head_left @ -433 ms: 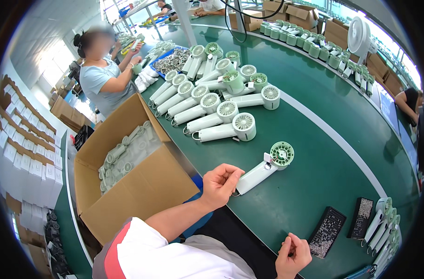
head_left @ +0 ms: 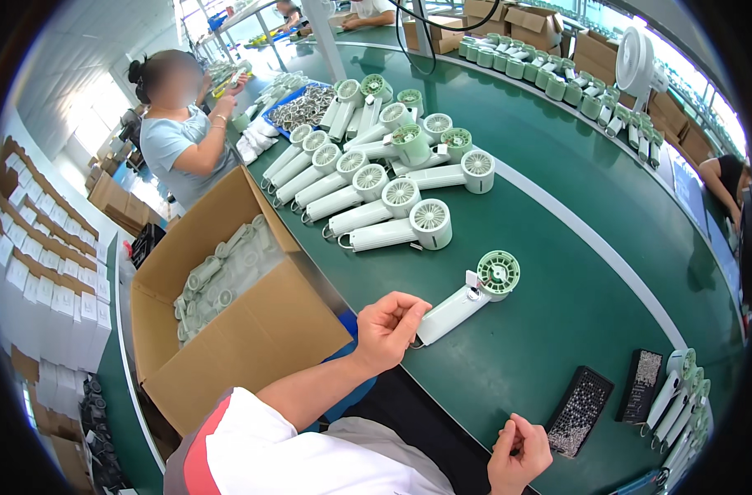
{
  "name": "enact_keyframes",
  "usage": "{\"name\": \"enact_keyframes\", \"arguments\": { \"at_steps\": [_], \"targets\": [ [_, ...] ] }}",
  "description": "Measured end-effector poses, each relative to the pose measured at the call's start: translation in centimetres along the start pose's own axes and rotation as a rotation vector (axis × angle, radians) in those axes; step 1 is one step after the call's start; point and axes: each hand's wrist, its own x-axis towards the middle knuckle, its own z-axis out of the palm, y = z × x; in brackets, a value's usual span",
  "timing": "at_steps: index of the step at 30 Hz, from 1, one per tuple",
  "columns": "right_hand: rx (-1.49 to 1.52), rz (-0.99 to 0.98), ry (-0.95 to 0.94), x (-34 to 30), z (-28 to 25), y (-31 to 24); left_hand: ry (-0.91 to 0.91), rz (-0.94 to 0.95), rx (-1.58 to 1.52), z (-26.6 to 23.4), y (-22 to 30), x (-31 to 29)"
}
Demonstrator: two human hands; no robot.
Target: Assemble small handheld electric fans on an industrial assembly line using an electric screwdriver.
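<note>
Clock centred on the left hand. Left hand (head_left: 390, 330): fingers drawn into a pinch just beside the strap end of a handheld fan (head_left: 454, 318); can't tell if it touches the handle or has something small between the fingertips. Fan lies on the green counter (head_left: 557, 313) at 2 o'clock, handle toward the left hand, head pointing away, green vaned inside exposed, small white piece (head_left: 473, 279) standing out at the neck.

Right hand (head_left: 519, 458) at 4-5 o'clock, fingers loosely curled, clear of the fan; can't tell if it's carrying anything. Two black trays of small parts, near one (head_left: 566, 400) and far one (head_left: 623, 404), sit at 3-4 o'clock.

Fan group with white grilles (head_left: 432, 216) at 12-1, carton (head_left: 260, 351) at 9-10.

My read: mid-assembly on this one fan, head not yet covered. Next move calls for a steady handle and a fine fingertip grip, minding that loose neck piece.
</note>
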Motion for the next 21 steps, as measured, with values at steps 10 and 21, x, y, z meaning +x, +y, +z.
{"name": "enact_keyframes", "arguments": {
  "at_steps": [10, 21],
  "targets": [
    [0.002, 0.015, -0.004, -0.5, 0.3, 0.7, 0.0, -0.008, 0.001, 0.1, 0.2, 0.0],
    [0.055, 0.044, -0.008, -0.9, 0.9, 1.5, -0.007, 0.012, -0.005, 0.0, 0.0, 0.0]
  ]
}}
